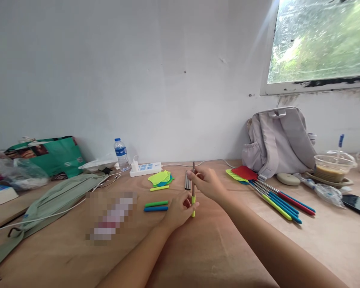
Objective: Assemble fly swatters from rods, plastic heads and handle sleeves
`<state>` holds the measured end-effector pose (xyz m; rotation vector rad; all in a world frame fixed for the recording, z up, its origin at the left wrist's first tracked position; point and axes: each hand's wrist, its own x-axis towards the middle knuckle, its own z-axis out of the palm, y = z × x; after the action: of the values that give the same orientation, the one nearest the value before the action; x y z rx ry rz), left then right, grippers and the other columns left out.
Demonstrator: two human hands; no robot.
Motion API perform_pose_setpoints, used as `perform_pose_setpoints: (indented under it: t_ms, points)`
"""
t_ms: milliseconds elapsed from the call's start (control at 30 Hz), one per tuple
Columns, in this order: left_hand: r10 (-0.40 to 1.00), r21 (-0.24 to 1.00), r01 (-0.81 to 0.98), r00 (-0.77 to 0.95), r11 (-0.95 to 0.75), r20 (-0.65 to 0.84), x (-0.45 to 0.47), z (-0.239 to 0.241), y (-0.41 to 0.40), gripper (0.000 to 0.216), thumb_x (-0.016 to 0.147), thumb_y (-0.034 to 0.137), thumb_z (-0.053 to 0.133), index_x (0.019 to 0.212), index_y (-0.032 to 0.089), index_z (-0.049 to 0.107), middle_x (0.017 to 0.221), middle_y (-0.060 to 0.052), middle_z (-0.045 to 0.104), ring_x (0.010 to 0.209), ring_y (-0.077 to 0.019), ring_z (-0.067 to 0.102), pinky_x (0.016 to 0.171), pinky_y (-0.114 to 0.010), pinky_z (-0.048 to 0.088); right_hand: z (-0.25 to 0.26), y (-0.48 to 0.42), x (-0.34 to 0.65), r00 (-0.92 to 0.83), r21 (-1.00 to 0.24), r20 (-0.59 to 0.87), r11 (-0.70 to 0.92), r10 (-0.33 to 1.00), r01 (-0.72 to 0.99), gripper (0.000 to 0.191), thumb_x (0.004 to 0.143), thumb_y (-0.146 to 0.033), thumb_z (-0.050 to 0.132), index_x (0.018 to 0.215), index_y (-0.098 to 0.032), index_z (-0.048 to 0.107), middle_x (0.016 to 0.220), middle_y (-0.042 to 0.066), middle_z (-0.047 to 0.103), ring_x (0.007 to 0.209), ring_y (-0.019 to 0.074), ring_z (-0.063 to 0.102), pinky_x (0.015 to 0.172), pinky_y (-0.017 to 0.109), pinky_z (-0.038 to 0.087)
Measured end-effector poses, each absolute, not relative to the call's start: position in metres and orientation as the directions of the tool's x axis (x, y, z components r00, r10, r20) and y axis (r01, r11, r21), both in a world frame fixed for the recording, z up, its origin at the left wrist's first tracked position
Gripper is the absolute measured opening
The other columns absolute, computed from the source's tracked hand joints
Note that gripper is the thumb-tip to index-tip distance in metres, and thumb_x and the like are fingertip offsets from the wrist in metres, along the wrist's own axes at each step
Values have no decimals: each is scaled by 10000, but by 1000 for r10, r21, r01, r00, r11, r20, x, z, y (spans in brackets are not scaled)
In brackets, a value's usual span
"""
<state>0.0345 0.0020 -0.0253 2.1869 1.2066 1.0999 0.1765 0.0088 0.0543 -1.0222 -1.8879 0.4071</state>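
Observation:
My left hand (179, 209) pinches a yellow-green handle (193, 212), which stands upright on the table. Above it my right hand (206, 182) is closed around a thin metal rod (193, 188) that runs straight down to the handle's top. How deep the rod sits in the handle I cannot tell. Just behind my hands lie a few bare metal rods (187, 183). Left of them is a small pile of fly swatter heads (160, 178), yellow-green over blue-green, with a loose yellow handle (159, 188) in front. A green handle (156, 203) and a blue handle (156, 209) lie side by side near my left hand.
Several whole fly swatters (273, 200) lie at the right, near a grey backpack (280, 144), a drink cup (331, 170) and a phone (358, 206). A power strip (145, 169) and a water bottle (121, 154) stand by the wall. Bags (57, 154) fill the left side.

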Motion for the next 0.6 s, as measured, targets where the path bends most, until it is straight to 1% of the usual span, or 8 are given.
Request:
perform_pose_setpoints:
  t_ms: [100, 200, 267, 333, 400, 467, 533, 600]
  points:
    - [836, 661, 512, 326, -548, 441, 35, -24, 0, 142, 776, 316, 522, 712, 190, 511, 710, 17, 565, 627, -113, 524, 581, -222, 407, 41, 12, 172, -245, -573, 634, 658, 734, 489, 328, 854, -357, 386, 594, -182, 484, 500, -28, 482, 479, 95, 455, 484, 200, 324]
    - [827, 645, 518, 369, -562, 424, 33, -22, -3, 154, 789, 325, 498, 712, 192, 503, 717, 13, 572, 638, -120, 532, 577, -219, 405, 23, 15, 169, -228, -559, 686, 701, 691, 442, 343, 881, -330, 322, 594, -190, 450, 515, -21, 490, 504, 100, 471, 519, 202, 345]
    - [792, 595, 524, 444, -609, 420, 30, -19, -4, 136, 806, 306, 460, 744, 198, 513, 732, 10, 581, 649, -126, 539, 597, -224, 407, 14, 15, 168, -201, -569, 705, 712, 680, 412, 350, 890, -334, 299, 599, -195, 435, 532, -16, 493, 523, 104, 479, 537, 205, 356]
    - [760, 523, 552, 480, -649, 437, 21, -14, -3, 135, 818, 258, 412, 851, 209, 533, 772, 2, 594, 678, -137, 550, 634, -238, 409, 8, 16, 170, -194, -589, 695, 703, 692, 399, 360, 897, -350, 286, 604, -197, 431, 553, -9, 501, 535, 107, 481, 546, 210, 363]
    - [770, 461, 627, 415, -628, 485, 5, -11, 5, 198, 804, 206, 383, 945, 210, 522, 806, -16, 595, 718, -156, 555, 669, -256, 411, 5, 16, 171, -188, -614, 674, 683, 714, 395, 383, 905, -370, 263, 612, -198, 438, 560, -5, 504, 536, 112, 482, 551, 216, 368]
    - [797, 427, 736, 251, -525, 549, -17, -11, 19, 174, 781, 182, 375, 887, 198, 512, 804, -35, 583, 750, -178, 547, 692, -279, 417, 2, 17, 173, -170, -634, 661, 665, 731, 395, 409, 908, -397, 245, 608, -199, 440, 556, -3, 503, 533, 115, 482, 552, 220, 373]
    - [790, 416, 798, 117, -435, 602, -42, -15, 35, 180, 773, 168, 348, 853, 195, 507, 860, -53, 579, 843, -197, 539, 763, -307, 418, 0, 19, 173, -155, -653, 649, 650, 745, 388, 423, 907, -419, 237, 603, -201, 436, 552, -3, 503, 528, 115, 484, 549, 220, 374]
    - [804, 422, 836, 36, -349, 593, -64, -21, 51, 232, 757, 139, 307, 880, 178, 500, 865, -63, 569, 876, -196, 534, 805, -309, 419, 0, 19, 172, -160, -666, 637, 643, 754, 379, 426, 906, -425, 234, 601, -201, 430, 557, -2, 506, 531, 115, 488, 546, 217, 374]
